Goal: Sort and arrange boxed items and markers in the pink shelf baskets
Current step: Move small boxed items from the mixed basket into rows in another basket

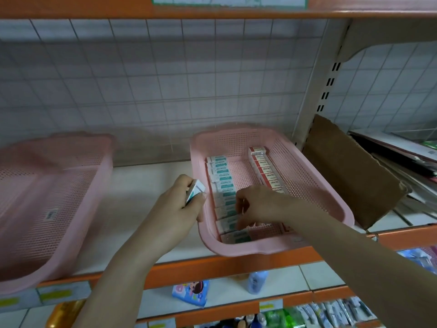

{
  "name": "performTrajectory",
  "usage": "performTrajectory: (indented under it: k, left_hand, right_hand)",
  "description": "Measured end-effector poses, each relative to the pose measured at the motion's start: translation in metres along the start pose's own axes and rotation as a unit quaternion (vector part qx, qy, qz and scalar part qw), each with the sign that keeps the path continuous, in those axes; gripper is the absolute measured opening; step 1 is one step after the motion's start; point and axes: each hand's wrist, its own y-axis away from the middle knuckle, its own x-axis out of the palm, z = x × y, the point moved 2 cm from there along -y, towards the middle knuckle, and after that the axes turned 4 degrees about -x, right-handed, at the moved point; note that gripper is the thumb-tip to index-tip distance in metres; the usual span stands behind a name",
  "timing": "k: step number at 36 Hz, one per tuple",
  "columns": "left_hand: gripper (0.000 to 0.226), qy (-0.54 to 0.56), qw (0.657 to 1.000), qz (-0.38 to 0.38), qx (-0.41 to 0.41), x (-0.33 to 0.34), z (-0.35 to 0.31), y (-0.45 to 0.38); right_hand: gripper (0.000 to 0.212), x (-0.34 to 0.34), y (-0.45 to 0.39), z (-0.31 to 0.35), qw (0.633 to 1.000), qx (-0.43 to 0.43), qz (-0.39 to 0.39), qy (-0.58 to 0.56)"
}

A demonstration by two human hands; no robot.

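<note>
Boxes (223,183): teal row along left wall of right pink basket (307,185), red row (267,170) opposite. Your left hand (182,204) grips spare teal box (195,191) beside rim. Right hand (257,204) curled on row, pinch unclear. Light, crushable card; take by long sides.

- Right pink basket (314,185): perforated plastic, on the shelf, holding two rows of small boxes.
- Teal-and-white boxes (221,176): a row lying along its left wall.
- Red-and-white boxes (263,168): a row along its right side.
- Left pink basket (59,209): same kind, tilted forward over the shelf edge.
</note>
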Motion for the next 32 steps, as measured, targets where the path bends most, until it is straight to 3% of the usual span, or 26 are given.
performTrajectory:
  k: [18, 21, 25, 32]
  left_hand:
    - [0.013, -0.033, 0.999, 0.002, -0.004, 0.003, -0.004, -0.001]
    - [0.012, -0.041, 0.999, 0.008, 0.006, 0.005, -0.005, -0.002]
    - [0.013, -0.036, 0.999, 0.006, 0.01, 0.008, -0.006, -0.007]
    - [0.014, -0.021, 0.999, 0.027, 0.008, 0.014, -0.01, -0.008]
  right_hand:
    - [0.032, -0.001, 0.001, 0.0, 0.995, -0.04, -0.037, 0.08]
    - [0.029, -0.01, 0.005, 0.007, 0.989, -0.086, -0.091, 0.08]
    - [0.035, -0.018, 0.016, 0.026, 0.973, -0.189, -0.105, -0.078]
    - [0.026, -0.013, 0.018, 0.031, 0.945, -0.269, -0.178, -0.06]
